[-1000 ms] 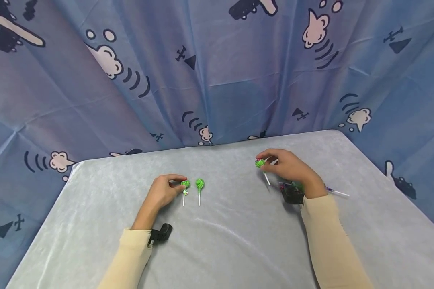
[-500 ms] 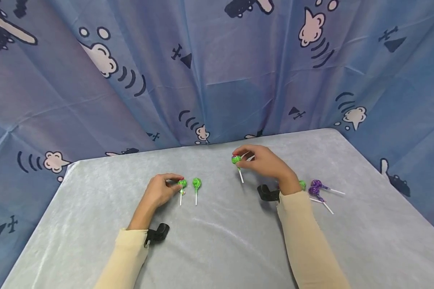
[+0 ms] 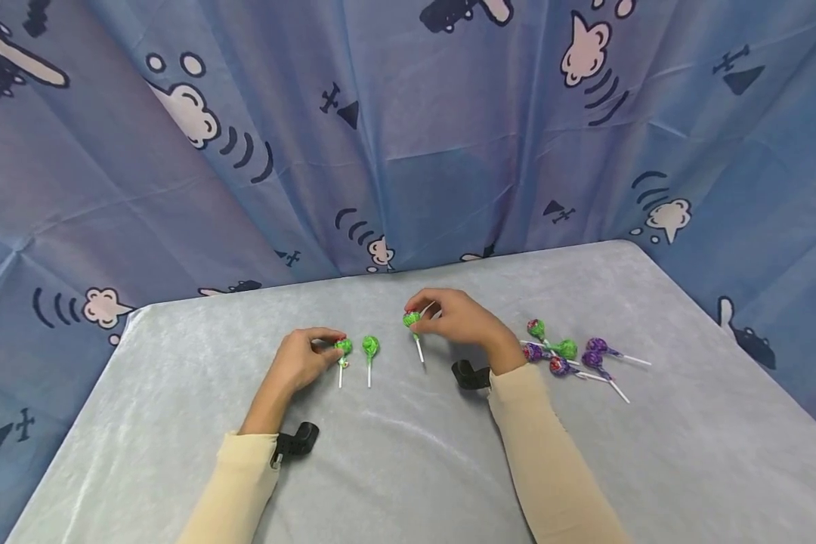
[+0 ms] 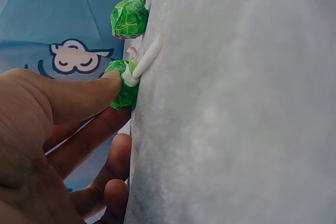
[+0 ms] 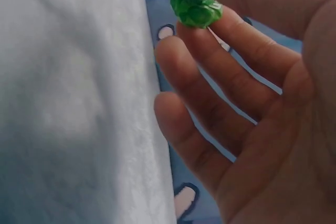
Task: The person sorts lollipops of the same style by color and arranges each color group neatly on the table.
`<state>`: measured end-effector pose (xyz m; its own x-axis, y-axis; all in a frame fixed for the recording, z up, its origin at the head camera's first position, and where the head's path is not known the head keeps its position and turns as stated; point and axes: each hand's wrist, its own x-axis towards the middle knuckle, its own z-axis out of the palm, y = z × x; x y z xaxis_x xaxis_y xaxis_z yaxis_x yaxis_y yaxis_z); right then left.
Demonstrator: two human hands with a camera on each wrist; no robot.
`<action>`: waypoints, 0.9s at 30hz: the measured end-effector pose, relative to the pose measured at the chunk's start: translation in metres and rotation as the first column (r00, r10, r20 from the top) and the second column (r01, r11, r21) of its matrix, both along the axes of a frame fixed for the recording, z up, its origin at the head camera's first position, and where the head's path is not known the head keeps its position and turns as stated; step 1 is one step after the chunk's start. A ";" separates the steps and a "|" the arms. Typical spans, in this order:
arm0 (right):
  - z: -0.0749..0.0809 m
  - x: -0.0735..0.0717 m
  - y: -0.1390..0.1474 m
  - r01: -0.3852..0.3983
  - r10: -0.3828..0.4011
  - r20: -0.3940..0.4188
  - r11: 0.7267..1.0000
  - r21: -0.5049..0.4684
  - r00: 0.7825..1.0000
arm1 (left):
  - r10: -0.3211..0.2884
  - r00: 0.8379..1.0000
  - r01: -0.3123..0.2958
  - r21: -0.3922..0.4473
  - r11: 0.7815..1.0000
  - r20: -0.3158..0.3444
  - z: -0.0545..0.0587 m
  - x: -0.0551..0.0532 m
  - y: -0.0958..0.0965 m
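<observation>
My left hand [image 3: 304, 358] pinches the wrapped head of a green lollipop [image 4: 125, 98] between thumb and fingers, its white stick pointing toward me on the cloth. Just right of it lies a second green lollipop [image 3: 370, 347], untouched, its stick parallel to the first. Farther right, my right hand [image 3: 454, 320] grips another green lollipop [image 3: 411, 319] by its head, thumb in front and fingers behind. That one's stick slants down and to the right. In the right wrist view the green wrapper [image 5: 194, 6] shows at the top edge, and the other fingers are loosely spread.
At the right of the white-covered table [image 3: 408, 468] lies a loose group of lollipops, among them a green one [image 3: 566, 348] and a purple one [image 3: 593, 360], with sticks crossing. A blue patterned curtain [image 3: 449, 174] hangs behind the table's far edge.
My right hand has moved left with its green lollipop, from beside the group to near the lying green one. The group at the right has come into full view. My left hand stays put.
</observation>
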<state>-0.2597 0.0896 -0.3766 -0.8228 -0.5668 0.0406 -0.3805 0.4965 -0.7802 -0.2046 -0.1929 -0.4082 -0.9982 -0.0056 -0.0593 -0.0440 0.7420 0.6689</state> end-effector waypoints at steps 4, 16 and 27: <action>-0.006 0.000 -0.007 -0.006 0.006 0.025 1.000 0.023 1.000 | 0.008 1.000 -0.009 0.014 1.000 0.018 -0.001 0.001 0.000; -0.013 0.000 -0.018 0.015 -0.019 0.051 0.997 0.075 0.999 | -0.007 1.000 0.007 0.010 1.000 -0.015 -0.001 -0.002 0.000; -0.015 0.000 -0.024 -0.012 0.008 0.034 0.992 0.129 0.999 | -0.001 1.000 0.001 0.005 1.000 -0.009 0.000 -0.002 -0.002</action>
<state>-0.2599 0.0656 -0.3917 -0.8169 -0.5735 -0.0607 -0.3606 0.5901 -0.7223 -0.2070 -0.1945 -0.4079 -0.9987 -0.0040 -0.0502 -0.0368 0.7389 0.6728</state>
